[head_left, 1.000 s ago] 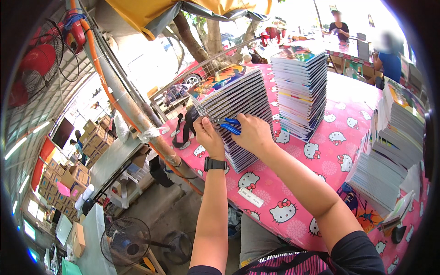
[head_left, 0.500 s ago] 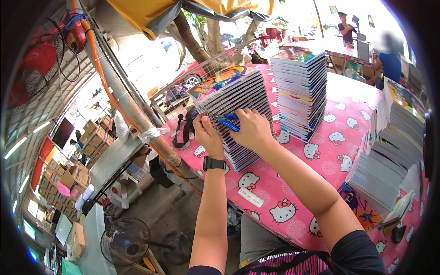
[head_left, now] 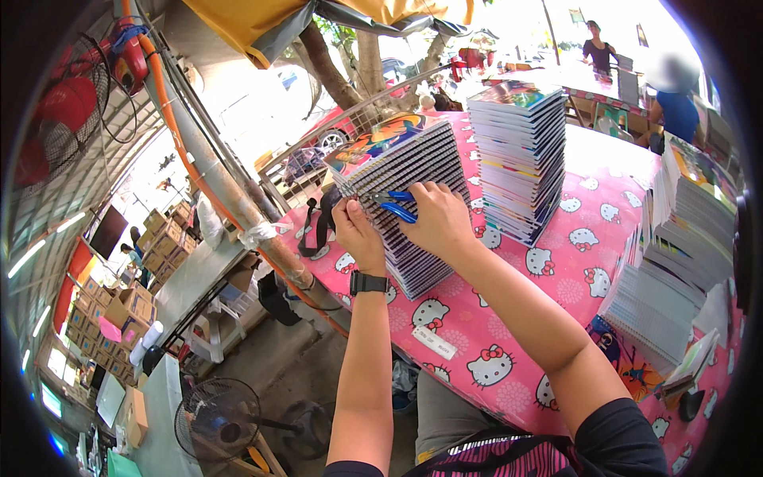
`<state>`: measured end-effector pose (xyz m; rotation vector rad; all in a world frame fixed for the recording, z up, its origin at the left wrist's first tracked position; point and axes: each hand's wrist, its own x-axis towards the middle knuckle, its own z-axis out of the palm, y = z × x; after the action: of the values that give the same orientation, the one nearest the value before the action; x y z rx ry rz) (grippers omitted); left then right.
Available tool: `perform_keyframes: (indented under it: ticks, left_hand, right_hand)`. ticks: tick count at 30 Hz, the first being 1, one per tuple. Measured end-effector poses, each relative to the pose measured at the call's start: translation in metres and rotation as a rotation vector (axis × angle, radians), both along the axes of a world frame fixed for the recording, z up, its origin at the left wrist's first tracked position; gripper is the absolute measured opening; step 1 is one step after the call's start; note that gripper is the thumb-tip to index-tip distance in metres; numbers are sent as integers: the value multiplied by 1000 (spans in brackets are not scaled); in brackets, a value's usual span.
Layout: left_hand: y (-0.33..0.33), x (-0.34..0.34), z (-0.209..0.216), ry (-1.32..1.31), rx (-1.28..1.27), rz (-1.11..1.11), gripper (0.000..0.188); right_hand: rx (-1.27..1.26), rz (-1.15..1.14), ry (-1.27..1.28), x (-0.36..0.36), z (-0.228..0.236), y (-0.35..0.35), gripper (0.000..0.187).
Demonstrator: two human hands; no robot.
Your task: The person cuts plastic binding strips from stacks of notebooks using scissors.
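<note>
A tall stack of spiral-bound notebooks (head_left: 425, 171) stands in front of me, its coiled spines facing me and a colourful cover on top. My right hand (head_left: 442, 224) is closed around blue-handled cutting pliers (head_left: 400, 211), with the handles spread apart. The metal jaws point left, by the coil ends at the stack's left edge. There, my left hand (head_left: 360, 236), with a dark watch on its wrist, is closed on the stack's left corner. Its fingertips are partly hidden, beside the jaws.
A second notebook stack (head_left: 518, 163) stands to the right, and more notebooks (head_left: 656, 298) are piled at the far right. A pink patterned cloth (head_left: 509, 318) covers the table. An orange-cabled pole (head_left: 230, 199) rises left; a fan (head_left: 218, 421) stands below. People work behind.
My right hand and the pliers have shifted up slightly, and the handles look a little wider apart. My left hand stays at the same corner. A person in the background has changed posture.
</note>
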<state>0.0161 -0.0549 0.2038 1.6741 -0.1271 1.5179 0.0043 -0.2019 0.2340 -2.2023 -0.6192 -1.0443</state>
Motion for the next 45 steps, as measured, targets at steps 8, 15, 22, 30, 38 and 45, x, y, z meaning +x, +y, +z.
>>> perform_keyframes:
  ticks: [8,15,22,30,38,45]
  left_hand:
    - [-6,-4,9,-5,-4,-30,37]
    - [-5,-4,14,3,-15,-68,33]
    - [-1,1,17,-21,0,-85,37]
    - [3,3,22,-20,-15,-111,30]
    - [6,9,22,-45,-1,-85,29]
    - [6,4,24,-14,0,-94,30]
  right_hand:
    - [-41,96,267,-1,6,-1,33]
    - [20,40,110,-4,12,-3,34]
    - [-26,6,45,-1,13,4,36]
    - [-9,94,246,-6,19,-2,32]
    - [-33,-4,93,-6,24,4,37]
    - [-31,24,136,-7,26,5,39]
